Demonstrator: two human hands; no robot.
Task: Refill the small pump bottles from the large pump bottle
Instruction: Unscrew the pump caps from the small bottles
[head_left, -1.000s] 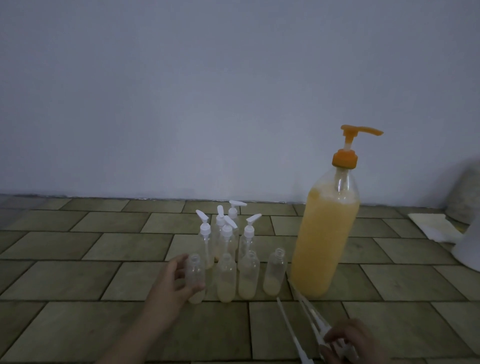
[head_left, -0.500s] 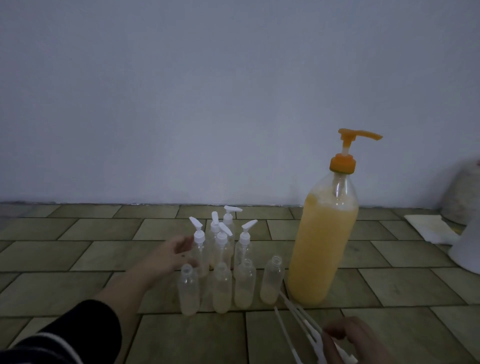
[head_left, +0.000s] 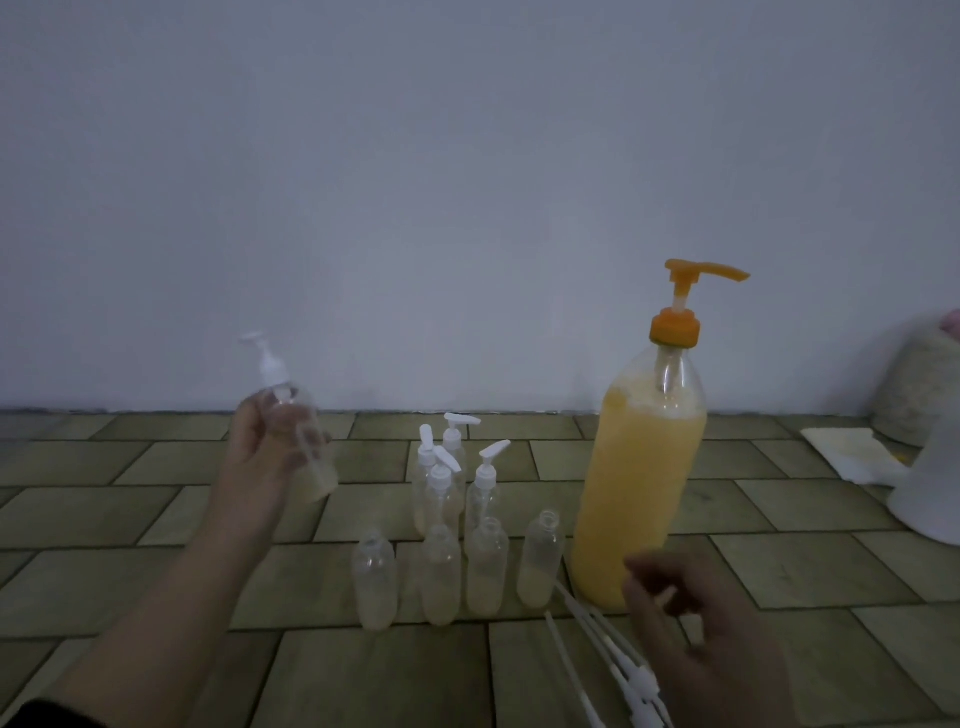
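The large pump bottle (head_left: 641, 478), full of orange liquid and topped by an orange pump, stands on the tiled floor at right. My left hand (head_left: 260, 457) grips a small clear pump bottle (head_left: 304, 441) with a white pump, lifted and tilted at left. A cluster of capped small bottles (head_left: 452, 483) stands mid-floor. In front of it stands a row of uncapped small bottles (head_left: 439, 571), each holding a little pale liquid. My right hand (head_left: 691, 639) hovers low at right, fingers loosely curled, above several loose white pump heads with tubes (head_left: 608, 660).
A white folded cloth (head_left: 852, 457) lies at the far right by a white rounded object (head_left: 930, 488) and a pale sack (head_left: 919, 384). A plain wall stands behind the tiled floor (head_left: 130, 519).
My left hand has taken a capped small bottle from the cluster and lifted it up to the left. My right hand has risen off the loose pump heads toward the large bottle.
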